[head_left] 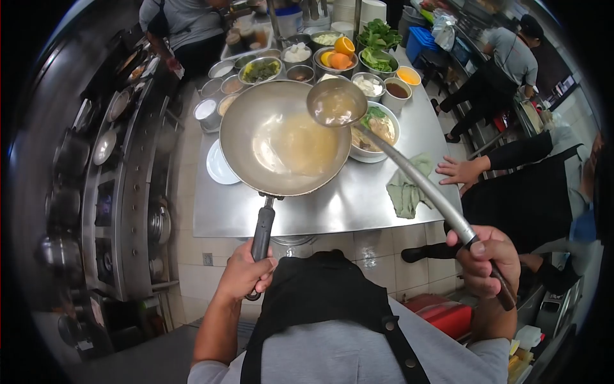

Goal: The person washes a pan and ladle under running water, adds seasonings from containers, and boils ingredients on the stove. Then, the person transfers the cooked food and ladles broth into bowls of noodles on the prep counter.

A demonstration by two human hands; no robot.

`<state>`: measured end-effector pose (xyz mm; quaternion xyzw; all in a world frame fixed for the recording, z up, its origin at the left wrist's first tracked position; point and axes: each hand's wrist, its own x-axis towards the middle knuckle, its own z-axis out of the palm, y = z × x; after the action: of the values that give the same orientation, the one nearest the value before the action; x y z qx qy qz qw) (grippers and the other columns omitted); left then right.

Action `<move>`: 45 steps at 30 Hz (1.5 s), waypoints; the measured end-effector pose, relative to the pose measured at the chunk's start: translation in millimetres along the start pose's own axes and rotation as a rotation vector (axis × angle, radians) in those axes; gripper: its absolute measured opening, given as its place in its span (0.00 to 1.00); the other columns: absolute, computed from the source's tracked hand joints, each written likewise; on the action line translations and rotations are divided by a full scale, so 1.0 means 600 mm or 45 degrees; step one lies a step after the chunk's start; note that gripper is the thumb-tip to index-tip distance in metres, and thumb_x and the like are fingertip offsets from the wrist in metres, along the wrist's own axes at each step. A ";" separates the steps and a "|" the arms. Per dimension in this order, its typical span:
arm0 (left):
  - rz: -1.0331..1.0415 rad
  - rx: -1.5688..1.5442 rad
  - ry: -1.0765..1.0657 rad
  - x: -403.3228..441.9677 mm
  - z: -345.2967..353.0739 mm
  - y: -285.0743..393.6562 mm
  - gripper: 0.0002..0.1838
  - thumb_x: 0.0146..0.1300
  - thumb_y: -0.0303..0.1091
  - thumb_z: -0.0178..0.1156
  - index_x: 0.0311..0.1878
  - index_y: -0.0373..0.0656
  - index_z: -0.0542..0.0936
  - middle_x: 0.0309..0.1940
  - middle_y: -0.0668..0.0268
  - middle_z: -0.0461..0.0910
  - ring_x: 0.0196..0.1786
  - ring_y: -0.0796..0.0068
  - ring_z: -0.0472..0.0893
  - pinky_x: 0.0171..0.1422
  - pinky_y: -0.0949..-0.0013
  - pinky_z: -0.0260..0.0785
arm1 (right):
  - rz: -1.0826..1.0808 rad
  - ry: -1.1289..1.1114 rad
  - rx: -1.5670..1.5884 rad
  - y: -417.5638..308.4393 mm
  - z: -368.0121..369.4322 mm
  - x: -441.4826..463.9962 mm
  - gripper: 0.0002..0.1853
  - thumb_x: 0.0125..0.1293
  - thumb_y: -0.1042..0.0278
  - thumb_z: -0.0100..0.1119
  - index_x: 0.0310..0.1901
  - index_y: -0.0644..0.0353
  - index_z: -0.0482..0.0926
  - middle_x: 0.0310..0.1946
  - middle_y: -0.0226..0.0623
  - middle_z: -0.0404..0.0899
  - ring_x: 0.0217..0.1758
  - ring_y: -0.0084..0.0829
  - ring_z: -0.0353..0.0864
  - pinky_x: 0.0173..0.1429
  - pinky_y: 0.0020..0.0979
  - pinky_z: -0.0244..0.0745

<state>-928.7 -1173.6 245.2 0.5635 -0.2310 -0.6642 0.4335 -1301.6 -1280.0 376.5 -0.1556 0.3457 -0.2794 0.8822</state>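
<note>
My left hand [246, 270] is wrapped round the black handle of a wok [246, 137], which I hold out over the steel table. A shallow pool of yellowish broth [310, 144] lies in the pan. In my right hand [489, 262] is the dark grip of a long metal ladle [425, 182]. Its bowl is full of clear yellowish liquid [337, 107] and hangs above the wok's right edge. Just under and beyond the ladle stands a white bowl [393, 150] with greens and pale food in it, partly hidden by ladle and wok.
The steel table [307, 217] carries a white plate [220, 165], a green cloth [407, 189], oranges [340, 59], leafy greens [379, 37] and several ingredient tubs. A co-worker's hand [462, 171] rests at the right edge. Stoves [121, 211] line the left; other people stand at the back.
</note>
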 end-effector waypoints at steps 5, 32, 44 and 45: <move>0.016 -0.044 0.046 -0.007 0.021 -0.003 0.09 0.57 0.18 0.55 0.36 0.39 0.66 0.15 0.69 0.65 0.10 0.81 0.65 0.13 0.74 0.56 | -0.071 -0.048 0.028 -0.035 -0.044 0.017 0.17 0.64 0.79 0.43 0.52 0.80 0.67 0.15 0.35 0.66 0.08 0.23 0.68 0.08 0.22 0.63; 0.220 -0.271 0.510 -0.110 -0.018 -0.057 0.06 0.61 0.23 0.53 0.39 0.41 0.67 0.14 0.71 0.62 0.09 0.81 0.63 0.13 0.74 0.55 | -0.311 0.319 -0.775 0.007 -0.201 0.109 0.15 0.62 0.74 0.55 0.48 0.72 0.72 0.17 0.31 0.69 0.11 0.19 0.64 0.12 0.21 0.60; 0.237 -0.346 0.588 -0.121 -0.032 -0.079 0.06 0.62 0.23 0.53 0.39 0.41 0.67 0.14 0.71 0.63 0.09 0.82 0.63 0.14 0.74 0.57 | -0.255 0.185 -0.499 -0.009 -0.169 0.116 0.15 0.61 0.78 0.50 0.50 0.75 0.70 0.15 0.32 0.67 0.06 0.19 0.62 0.09 0.20 0.60; 0.237 -0.352 0.589 -0.122 -0.034 -0.081 0.06 0.61 0.23 0.53 0.39 0.41 0.67 0.14 0.71 0.63 0.09 0.82 0.63 0.14 0.74 0.57 | -0.221 0.138 -0.480 -0.009 -0.163 0.118 0.15 0.62 0.78 0.49 0.50 0.75 0.70 0.15 0.32 0.67 0.06 0.19 0.62 0.09 0.20 0.59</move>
<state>-925.3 -1083.5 241.4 0.6120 -0.0839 -0.5005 0.6065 -1329.0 -1334.7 272.3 -0.3319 0.4242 -0.2927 0.7901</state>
